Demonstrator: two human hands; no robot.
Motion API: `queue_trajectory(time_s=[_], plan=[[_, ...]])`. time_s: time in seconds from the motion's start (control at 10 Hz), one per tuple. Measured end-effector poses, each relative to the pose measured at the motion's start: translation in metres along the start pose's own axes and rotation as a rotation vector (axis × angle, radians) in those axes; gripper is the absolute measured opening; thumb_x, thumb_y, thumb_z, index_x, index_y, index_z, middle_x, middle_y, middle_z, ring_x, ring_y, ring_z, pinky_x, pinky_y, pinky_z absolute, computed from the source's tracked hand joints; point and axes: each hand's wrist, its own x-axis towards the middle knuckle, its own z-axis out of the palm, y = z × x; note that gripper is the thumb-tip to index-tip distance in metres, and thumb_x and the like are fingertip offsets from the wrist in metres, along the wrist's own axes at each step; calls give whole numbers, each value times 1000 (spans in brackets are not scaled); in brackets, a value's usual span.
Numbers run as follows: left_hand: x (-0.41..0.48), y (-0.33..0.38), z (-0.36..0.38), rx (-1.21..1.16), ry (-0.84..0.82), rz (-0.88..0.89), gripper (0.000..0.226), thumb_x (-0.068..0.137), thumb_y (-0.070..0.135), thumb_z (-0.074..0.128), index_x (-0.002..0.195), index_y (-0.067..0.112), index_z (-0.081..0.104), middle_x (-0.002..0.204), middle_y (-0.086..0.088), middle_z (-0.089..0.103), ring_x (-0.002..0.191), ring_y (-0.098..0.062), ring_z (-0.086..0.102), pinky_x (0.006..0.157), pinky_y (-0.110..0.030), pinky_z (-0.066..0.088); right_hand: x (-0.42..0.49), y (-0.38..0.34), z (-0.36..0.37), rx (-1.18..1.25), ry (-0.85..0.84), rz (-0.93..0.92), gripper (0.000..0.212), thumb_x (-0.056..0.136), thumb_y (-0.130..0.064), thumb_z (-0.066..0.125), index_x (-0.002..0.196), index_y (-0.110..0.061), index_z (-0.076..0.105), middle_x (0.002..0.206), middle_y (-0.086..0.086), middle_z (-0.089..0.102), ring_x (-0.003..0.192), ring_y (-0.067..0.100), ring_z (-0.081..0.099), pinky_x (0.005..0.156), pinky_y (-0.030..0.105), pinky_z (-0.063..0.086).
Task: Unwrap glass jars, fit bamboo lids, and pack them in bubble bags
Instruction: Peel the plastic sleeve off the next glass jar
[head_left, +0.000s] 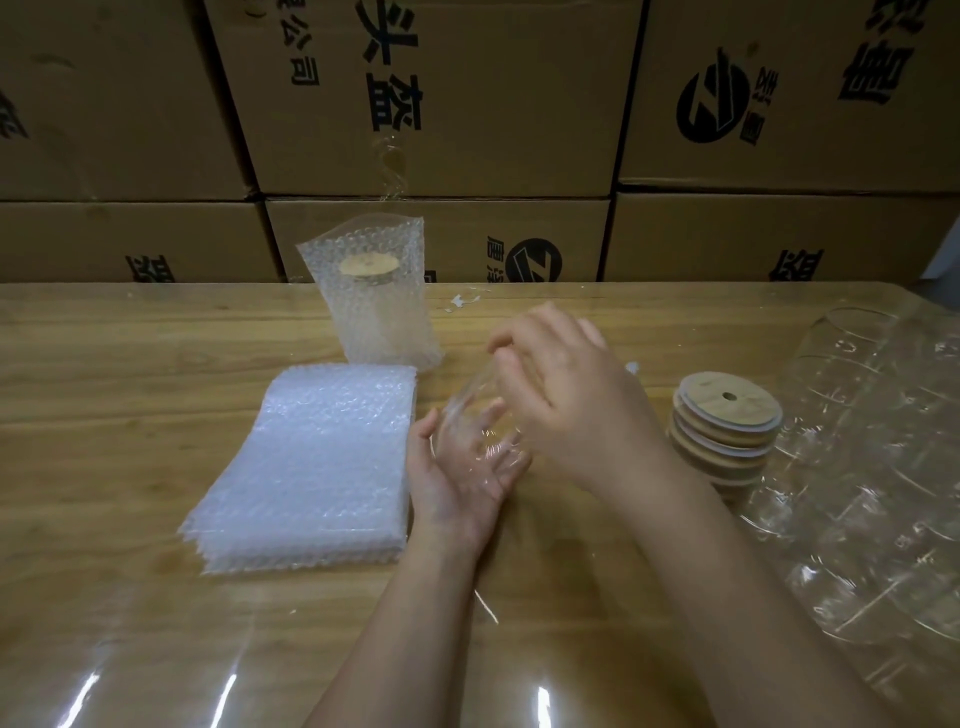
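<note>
My left hand (457, 467) cradles a glass jar (475, 415) while my right hand (561, 384) pinches its wrap; next, I think, a bamboo lid (727, 402).

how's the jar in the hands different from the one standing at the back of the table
The jar in the hands is bare glass, while the jar at the back sits inside a bubble bag. The held jar shows no lid; the back jar carries a bamboo lid. The held jar is tilted between the left hand and right hand; the back jar stands upright on the table. Both look like clear glass.
</note>
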Motion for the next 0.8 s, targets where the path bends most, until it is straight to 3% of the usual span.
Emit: queue_trajectory(time_s=[0.1,0.2,0.3,0.4,0.5,0.6,0.7,0.8], plan=[[2,0,-7,63,-139,54,44,81,39,51,116,14,59,101,-9,66,80,-34,68,62,-36,55,3,10,2,132,-14,223,37,92,-42,19,110,-34,50,121,-10,49,111,19,45,82,35,36],[3,2,-9,8,-119,45,53,62,29,67,111,13,59,97,-10,69,90,-42,68,62,-39,55,5,17,0,170,-83,306,34,97,-27,18,113,-25,49,121,-1,47,107,23,44,79,37,31],[4,0,-8,20,-86,37,60,57,30,71,113,14,58,95,-10,70,94,-43,68,65,-43,55,7,19,0,173,-94,330,34,95,-26,18,104,-20,50,109,-2,47,104,23,44,76,38,31],[8,0,-9,57,-59,32,52,71,42,64,114,16,56,97,-9,69,87,-38,70,65,-40,55,6,15,3,188,-22,284,41,84,-38,19,99,-25,54,106,-8,52,101,19,48,76,35,34],[6,1,-9,120,-96,-62,45,81,49,51,109,14,61,94,-13,69,77,-34,70,60,-36,57,4,11,1,123,13,151,43,82,-36,23,101,-25,59,105,-13,56,103,15,49,82,36,42],[1,-2,-6,132,-214,-182,51,82,56,52,108,12,58,87,-16,70,66,-29,68,55,-30,55,4,8,-11,54,20,49,41,80,-34,29,100,-28,64,105,-18,59,104,10,47,80,32,42],[0,-4,-6,220,-312,-333,61,85,66,46,113,14,58,85,-13,69,51,-21,56,37,-20,42,2,4,-25,-11,-56,-88,39,83,-33,31,101,-31,66,112,-20,60,114,5,44,88,32,39],[3,-5,-6,307,-375,-394,60,82,70,45,101,19,69,74,-6,65,42,-16,49,34,-16,35,-2,-3,-33,-52,-186,-194,37,85,-37,31,103,-40,64,118,-28,56,115,-3,38,94,28,28]])
